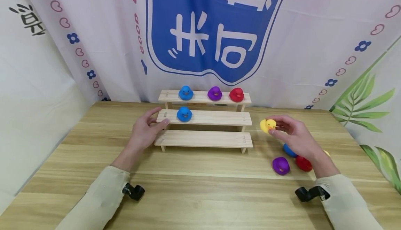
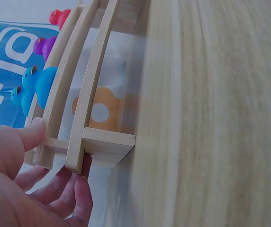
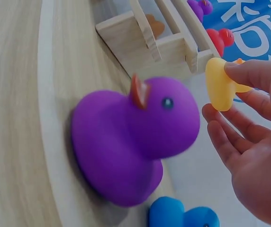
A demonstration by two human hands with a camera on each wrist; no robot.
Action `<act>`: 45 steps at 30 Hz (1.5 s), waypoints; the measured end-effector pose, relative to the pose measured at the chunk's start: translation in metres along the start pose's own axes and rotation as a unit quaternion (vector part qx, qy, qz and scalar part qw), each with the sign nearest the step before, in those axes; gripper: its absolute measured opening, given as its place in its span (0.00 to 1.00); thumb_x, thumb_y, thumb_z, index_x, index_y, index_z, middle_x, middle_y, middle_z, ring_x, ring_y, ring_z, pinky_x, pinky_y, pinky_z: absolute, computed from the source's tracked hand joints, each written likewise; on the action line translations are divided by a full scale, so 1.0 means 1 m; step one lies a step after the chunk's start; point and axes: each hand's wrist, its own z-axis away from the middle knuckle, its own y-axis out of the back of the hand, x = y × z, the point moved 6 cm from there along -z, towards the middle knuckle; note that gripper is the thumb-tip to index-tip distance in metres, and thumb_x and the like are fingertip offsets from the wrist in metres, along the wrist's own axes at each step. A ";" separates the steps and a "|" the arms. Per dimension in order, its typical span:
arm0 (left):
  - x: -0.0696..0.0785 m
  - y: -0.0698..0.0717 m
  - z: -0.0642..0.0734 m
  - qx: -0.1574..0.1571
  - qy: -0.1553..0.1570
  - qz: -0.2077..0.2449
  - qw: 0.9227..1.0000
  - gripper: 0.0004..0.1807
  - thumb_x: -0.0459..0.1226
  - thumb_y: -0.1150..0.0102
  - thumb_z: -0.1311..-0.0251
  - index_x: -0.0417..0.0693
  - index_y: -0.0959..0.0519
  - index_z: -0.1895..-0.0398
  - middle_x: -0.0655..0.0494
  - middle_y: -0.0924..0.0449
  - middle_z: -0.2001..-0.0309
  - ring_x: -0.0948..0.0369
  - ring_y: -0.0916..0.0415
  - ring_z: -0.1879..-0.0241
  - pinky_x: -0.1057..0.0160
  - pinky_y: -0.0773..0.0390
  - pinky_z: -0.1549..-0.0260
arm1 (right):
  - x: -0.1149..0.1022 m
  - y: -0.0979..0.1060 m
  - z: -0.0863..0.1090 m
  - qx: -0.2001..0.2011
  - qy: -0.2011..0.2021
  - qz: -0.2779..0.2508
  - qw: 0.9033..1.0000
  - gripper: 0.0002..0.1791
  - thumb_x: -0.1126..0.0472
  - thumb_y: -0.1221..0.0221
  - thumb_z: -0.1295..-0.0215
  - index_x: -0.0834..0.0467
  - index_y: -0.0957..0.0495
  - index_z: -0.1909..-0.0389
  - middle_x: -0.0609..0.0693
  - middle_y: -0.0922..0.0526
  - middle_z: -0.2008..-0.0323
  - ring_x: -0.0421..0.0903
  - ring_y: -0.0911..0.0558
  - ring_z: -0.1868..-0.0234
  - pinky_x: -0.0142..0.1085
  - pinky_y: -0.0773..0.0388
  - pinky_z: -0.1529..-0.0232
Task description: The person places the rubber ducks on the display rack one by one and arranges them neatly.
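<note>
Four ducks (image 1: pixel 184 115) sit on the rack (image 1: pixel 203 139) the left hand (image 1: pixel 146 129) grips; the right hand (image 1: pixel 294 134) pinches a yellow duck (image 1: pixel 267 125), loose ducks (image 1: pixel 281 166) remain

Four ducks (image 1: pixel 214 93) sit on the rack (image 1: pixel 203 139), other ducks (image 1: pixel 281 166) to its right.

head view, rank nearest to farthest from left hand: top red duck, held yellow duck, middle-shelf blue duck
1. middle-shelf blue duck, near the left end
2. top red duck, near the right end
3. held yellow duck, in the right hand
</note>
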 end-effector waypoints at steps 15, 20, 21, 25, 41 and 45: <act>0.002 -0.002 0.001 -0.001 0.003 -0.002 1.000 0.38 0.55 0.38 0.38 0.64 0.39 0.25 0.46 0.22 0.41 0.50 0.28 0.39 0.53 0.26 0.44 | -0.022 -0.007 -0.009 0.019 -0.001 -0.061 0.998 0.23 0.53 0.35 0.35 0.54 0.26 0.41 0.49 0.22 0.44 0.43 0.22 0.46 0.22 0.25 0.47; 0.001 -0.001 0.001 0.001 0.004 -0.003 1.000 0.38 0.54 0.37 0.38 0.63 0.39 0.25 0.46 0.21 0.42 0.50 0.27 0.40 0.53 0.26 0.44 | -0.033 -0.013 -0.017 0.016 0.006 -0.081 0.997 0.22 0.55 0.35 0.35 0.55 0.25 0.43 0.48 0.22 0.45 0.43 0.22 0.46 0.25 0.25 0.46; 0.001 -0.001 0.001 0.000 0.003 -0.002 1.000 0.38 0.54 0.37 0.38 0.63 0.39 0.25 0.46 0.21 0.42 0.50 0.27 0.40 0.53 0.26 0.44 | -0.035 -0.014 -0.018 0.017 0.010 -0.082 0.996 0.21 0.55 0.35 0.35 0.55 0.25 0.43 0.49 0.21 0.45 0.43 0.22 0.46 0.25 0.24 0.46; 0.000 -0.001 0.001 -0.002 0.005 0.000 1.000 0.39 0.54 0.37 0.38 0.63 0.39 0.25 0.46 0.21 0.42 0.50 0.26 0.40 0.53 0.26 0.44 | -0.042 -0.019 -0.025 0.014 0.038 -0.091 0.995 0.21 0.58 0.34 0.35 0.58 0.25 0.44 0.52 0.21 0.45 0.44 0.21 0.47 0.27 0.24 0.46; 0.001 -0.001 0.002 -0.003 0.010 -0.004 1.000 0.39 0.54 0.37 0.38 0.64 0.39 0.25 0.46 0.23 0.39 0.50 0.29 0.38 0.51 0.27 0.42 | -0.065 -0.047 -0.047 -0.009 0.048 -0.111 0.993 0.20 0.60 0.34 0.37 0.51 0.23 0.44 0.47 0.18 0.48 0.47 0.20 0.49 0.33 0.22 0.45; 0.000 -0.001 0.002 -0.001 0.009 -0.003 1.000 0.39 0.55 0.37 0.38 0.64 0.39 0.25 0.46 0.24 0.38 0.50 0.29 0.38 0.52 0.27 0.43 | -0.070 -0.054 -0.053 -0.021 0.051 -0.105 0.993 0.20 0.59 0.34 0.36 0.50 0.23 0.43 0.47 0.19 0.47 0.48 0.19 0.49 0.33 0.22 0.46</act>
